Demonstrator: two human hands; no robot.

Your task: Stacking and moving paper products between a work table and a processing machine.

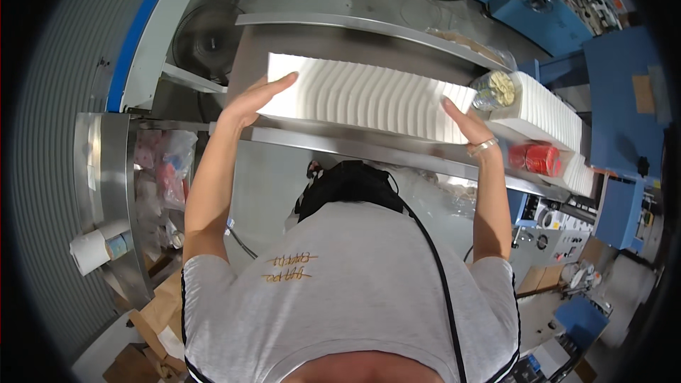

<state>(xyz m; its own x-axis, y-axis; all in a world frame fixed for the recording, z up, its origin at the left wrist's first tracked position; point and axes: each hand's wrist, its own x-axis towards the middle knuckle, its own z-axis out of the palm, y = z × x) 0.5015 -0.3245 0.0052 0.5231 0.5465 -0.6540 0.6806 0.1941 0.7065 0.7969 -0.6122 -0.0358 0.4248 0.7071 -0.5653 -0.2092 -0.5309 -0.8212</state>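
Note:
Between my two hands lies a long row of white, paper-like pieces (369, 96), pressed side by side with rippled edges showing; their exact kind cannot be made out. My left hand (257, 101) clasps the row's left end, its thumb on the upper face and the other fingers mostly hidden. At the right end, my right hand (467, 122) grips in the same way, with the thumb on top. The row is over a long metal trough (248, 50); whether it rests on the bottom cannot be seen.
Right of the row stand a clear jar with pale contents (496, 90), more white stacked pieces (546, 113) and a red container (533, 159). Bagged items (167, 163) fill a shelf at left, near a white roll (91, 252). Blue machines (539, 10) stand at far right.

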